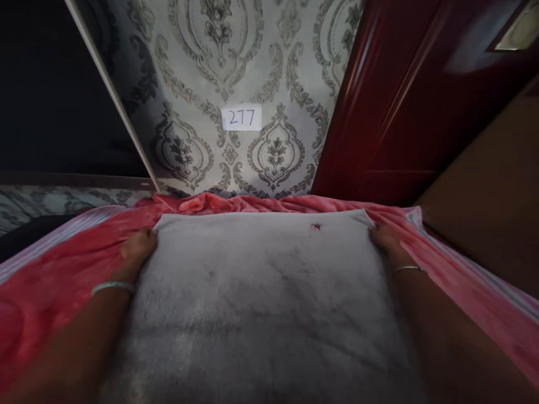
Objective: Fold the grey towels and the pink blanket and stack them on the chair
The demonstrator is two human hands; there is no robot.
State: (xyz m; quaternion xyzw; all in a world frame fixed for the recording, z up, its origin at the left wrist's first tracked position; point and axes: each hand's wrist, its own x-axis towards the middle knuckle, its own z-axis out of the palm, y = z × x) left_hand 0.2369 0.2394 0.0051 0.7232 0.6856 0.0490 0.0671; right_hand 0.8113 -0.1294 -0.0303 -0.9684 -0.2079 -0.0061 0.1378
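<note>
A grey cloth (252,292) with soft, faint creases is stretched wide in front of me. Its far edge runs nearly straight between my hands, and a small dark-red mark (315,226) shows near the far right part. My left hand (141,244) grips the cloth close to its far left corner, fingers closed. At the opposite far corner my right hand (384,238) pinches the edge. Each wrist wears a thin bangle. The near end of the cloth runs out of view at the bottom.
Below and around the cloth lies a rumpled pink-red blanket (59,286) with a striped border. Behind it rises a patterned wall (202,106) bearing a paper label (241,117) marked 277. A dark screen (63,90) stands left, a dark-red door (391,101) right.
</note>
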